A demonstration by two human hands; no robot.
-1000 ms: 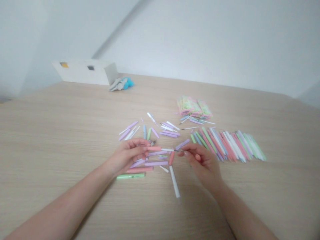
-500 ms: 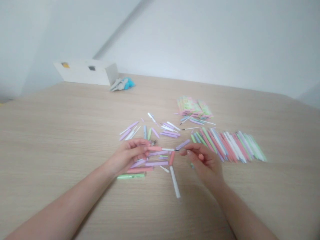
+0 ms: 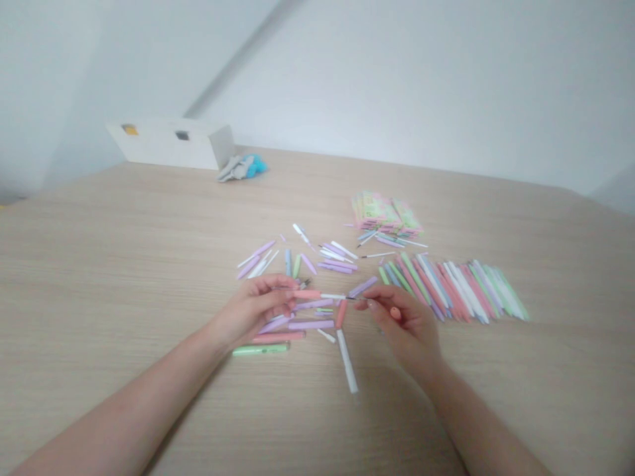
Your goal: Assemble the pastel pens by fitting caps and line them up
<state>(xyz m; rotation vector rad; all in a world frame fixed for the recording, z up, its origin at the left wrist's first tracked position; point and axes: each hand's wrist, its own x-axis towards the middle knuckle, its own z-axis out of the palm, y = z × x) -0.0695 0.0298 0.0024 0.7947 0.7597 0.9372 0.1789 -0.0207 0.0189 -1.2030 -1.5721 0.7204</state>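
Note:
In my left hand (image 3: pixel 262 301), the fingers pinch a coral pen barrel (image 3: pixel 308 294). A white refill (image 3: pixel 333 297) with a dark tip sticks out of its right end. My right hand (image 3: pixel 404 324) has thumb and forefinger closed at that tip; whether they touch it or hold something tiny is unclear. A coral piece (image 3: pixel 395 313), perhaps a pen cap, is tucked in the curled fingers of the same hand. Beneath both hands lie purple pen parts (image 3: pixel 311 324), a green pen (image 3: pixel 260 350) and a clear white tube (image 3: pixel 347 362).
To the right lies a row of pastel pens (image 3: pixel 456 291). Behind it are stacked packets (image 3: pixel 381 211) with loose refills. Several purple and white parts (image 3: pixel 337 258) are scattered mid-table. At the back left are a white box (image 3: pixel 169 145) and a grey-and-blue crumpled cloth item (image 3: pixel 243 168).
My right hand has shifted very slightly left, and the coral piece in it with it. My left hand and the pen barrel stay nearly still.

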